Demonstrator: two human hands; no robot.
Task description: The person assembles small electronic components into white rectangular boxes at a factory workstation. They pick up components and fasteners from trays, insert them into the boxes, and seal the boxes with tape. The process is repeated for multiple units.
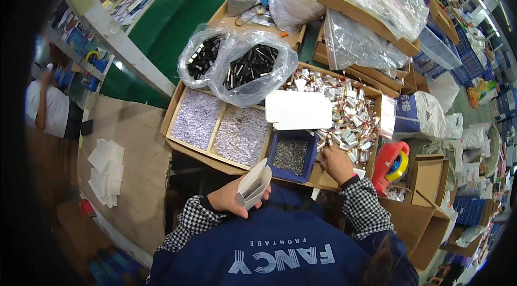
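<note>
My left hand (230, 198) is wrapped round a small white paper box (252, 185), whose top flap stands up. It is tilted, and what is inside cannot be made out. At the near edge of a heap of small silver metal parts with thin wires (353, 119), my right hand (338, 165) has its fingers curled down; whatever they grip is hidden. Just left of that hand sits a blue plastic tray (311, 163) of tiny grey metal pieces (291, 155). A flat white card or lid (299, 110) lies over part of the silver heap.
Bags of black parts (252, 68) stand behind a divided box of small pale pieces (195, 117). A red tape dispenser (389, 165) is to the right. White flattened cartons (107, 172) lie on the left table (142, 178). Bagged parts in cardboard boxes (371, 11) are stacked behind.
</note>
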